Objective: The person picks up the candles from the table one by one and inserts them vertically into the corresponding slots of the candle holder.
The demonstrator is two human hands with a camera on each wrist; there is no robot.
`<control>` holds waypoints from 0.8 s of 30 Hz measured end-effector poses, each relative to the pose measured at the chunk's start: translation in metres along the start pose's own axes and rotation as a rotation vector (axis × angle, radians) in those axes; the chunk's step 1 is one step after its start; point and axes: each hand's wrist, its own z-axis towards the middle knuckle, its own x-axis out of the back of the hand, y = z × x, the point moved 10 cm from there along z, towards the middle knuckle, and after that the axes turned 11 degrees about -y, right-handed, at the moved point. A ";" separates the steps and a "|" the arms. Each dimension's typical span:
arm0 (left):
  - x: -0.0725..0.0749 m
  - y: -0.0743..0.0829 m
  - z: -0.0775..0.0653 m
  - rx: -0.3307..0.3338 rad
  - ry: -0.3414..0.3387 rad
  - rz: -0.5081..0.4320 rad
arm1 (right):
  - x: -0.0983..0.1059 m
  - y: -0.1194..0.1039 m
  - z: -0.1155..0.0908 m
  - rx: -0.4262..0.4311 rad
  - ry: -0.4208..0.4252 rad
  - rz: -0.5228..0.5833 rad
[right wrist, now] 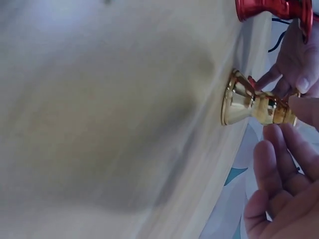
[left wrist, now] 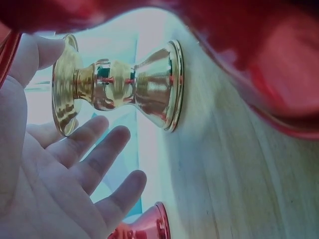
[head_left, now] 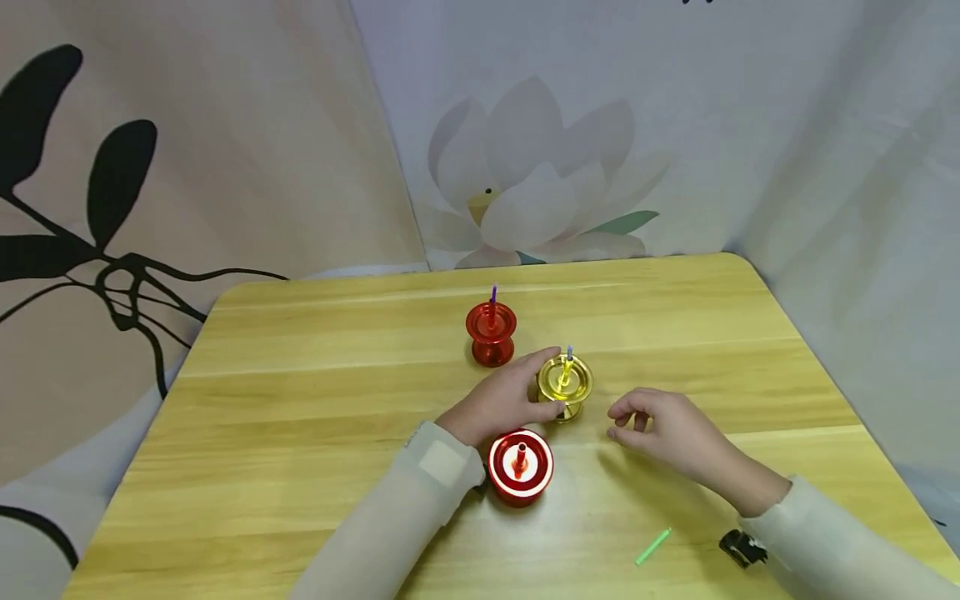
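Observation:
My left hand (head_left: 504, 396) reaches around the gold candle holder (head_left: 581, 383), pinching its dish-shaped top between thumb and forefinger. The other fingers spread below the dish in the left wrist view, apart from the stem. The holder stands upright on its flared base (left wrist: 162, 84); a thin candle (head_left: 569, 353) with a bluish tip rises from its middle. To the right of it, my right hand (head_left: 671, 433) hovers over the table with loosely bent fingers and nothing in them. Its fingertips are a short way from the gold holder in the head view.
A red candle holder (head_left: 492, 352) with a purple-tipped candle (head_left: 493, 295) stands behind the left hand. Another red holder (head_left: 519, 493), with a short red piece upright in it, is beside the left wrist. A thin green candle (head_left: 653, 547) lies on the wooden table (head_left: 300, 433).

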 end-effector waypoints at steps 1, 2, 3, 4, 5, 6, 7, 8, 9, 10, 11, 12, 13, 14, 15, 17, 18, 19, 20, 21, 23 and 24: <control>0.001 0.000 0.000 0.000 0.003 -0.002 | -0.002 0.000 -0.001 0.000 -0.010 -0.006; 0.002 0.000 -0.001 0.000 0.006 -0.006 | -0.004 0.000 -0.003 0.003 -0.019 -0.011; 0.002 0.000 -0.001 -0.001 0.008 -0.007 | -0.006 0.000 -0.004 0.005 -0.034 -0.012; 0.003 0.000 -0.001 0.000 0.007 -0.011 | -0.009 0.000 -0.006 0.007 -0.051 -0.015; 0.002 0.000 -0.001 0.000 0.004 -0.014 | -0.012 0.000 -0.008 0.010 -0.067 -0.021; 0.002 0.000 -0.001 0.001 0.000 -0.019 | -0.015 0.000 -0.011 0.022 -0.084 -0.027; 0.001 0.000 -0.001 0.003 -0.005 -0.020 | -0.018 0.000 -0.013 0.033 -0.102 -0.033; 0.001 0.000 -0.001 0.004 -0.009 -0.021 | -0.021 -0.001 -0.016 0.044 -0.119 -0.038; 0.001 0.000 -0.001 0.005 -0.011 -0.020 | -0.024 -0.002 -0.018 0.063 -0.132 -0.045; 0.001 0.000 -0.001 0.006 -0.013 -0.016 | -0.027 -0.002 -0.021 0.076 -0.143 -0.054; 0.000 0.000 0.000 0.006 -0.015 -0.013 | -0.029 -0.003 -0.024 0.092 -0.154 -0.058; 0.000 0.000 0.000 0.008 -0.016 -0.008 | -0.032 -0.003 -0.027 0.104 -0.168 -0.057; 0.000 0.001 0.000 0.009 -0.016 -0.003 | -0.034 -0.002 -0.030 0.111 -0.182 -0.055; 0.000 0.001 0.000 0.008 -0.016 -0.003 | -0.037 -0.002 -0.033 0.119 -0.196 -0.049; 0.000 0.001 0.000 0.011 -0.016 -0.002 | -0.039 -0.002 -0.036 0.130 -0.208 -0.049; 0.000 0.000 0.000 0.013 -0.016 -0.003 | -0.044 -0.001 -0.042 0.146 -0.232 -0.048; 0.000 0.000 0.000 0.017 -0.016 -0.003 | -0.046 -0.001 -0.044 0.153 -0.240 -0.062; 0.000 -0.001 0.000 0.018 -0.015 -0.004 | -0.048 -0.001 -0.047 0.161 -0.246 -0.078; 0.000 -0.001 0.000 0.019 -0.014 -0.005 | -0.051 -0.001 -0.050 0.162 -0.253 -0.090; -0.001 -0.002 0.000 0.020 -0.012 -0.004 | -0.053 -0.001 -0.052 0.163 -0.260 -0.107; -0.001 -0.002 0.000 0.017 -0.011 -0.005 | -0.057 0.000 -0.057 0.158 -0.276 -0.141; -0.001 -0.002 0.000 0.015 -0.010 -0.005 | -0.059 0.001 -0.060 0.161 -0.282 -0.153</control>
